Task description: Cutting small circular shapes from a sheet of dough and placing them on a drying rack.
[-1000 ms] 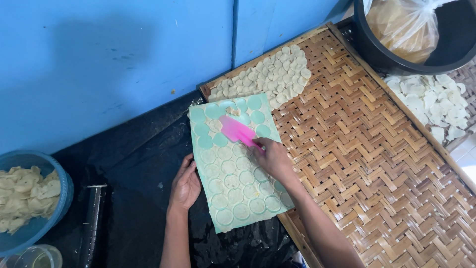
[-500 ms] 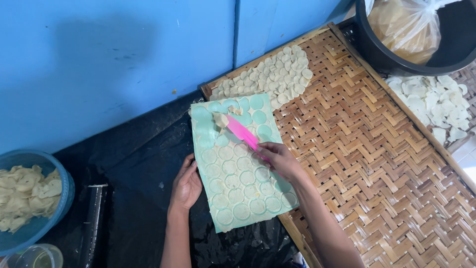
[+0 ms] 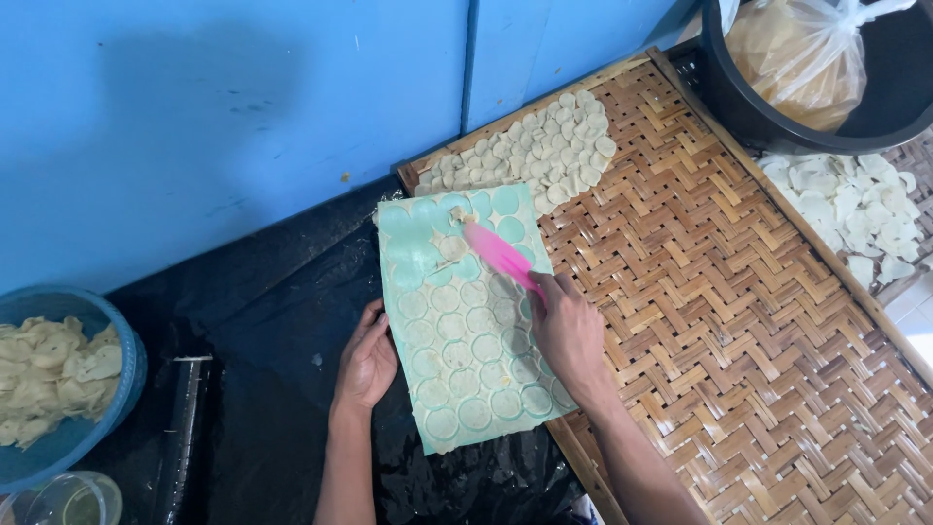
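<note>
The person's right hand [image 3: 569,329] is closed around the handle of a pink scraper [image 3: 501,255], whose blade points to the far left and rests on a pale green sheet [image 3: 466,331] covered with rows of thin, round, whitish dough discs [image 3: 465,381]. The left hand [image 3: 366,362] lies flat and spread, holding nothing, its fingers pressing the near-left edge of the sheet against the black plastic [image 3: 262,321] beneath.

The sheet lies half on the black plastic and half over the left rim of a woven bamboo tray [image 3: 739,321]. At its far end several circles are bare green, and a few loosened discs are bunched at the scraper's tip [image 3: 449,245], so lifting appears to have begun there. The rows in the middle and at the near end look untouched, so most of the sheet seems left to clear.

On the far-left corner of the tray, just beyond the sheet, a patch of discs [image 3: 544,154] is already laid out; most of the tray is bare weave.
</note>
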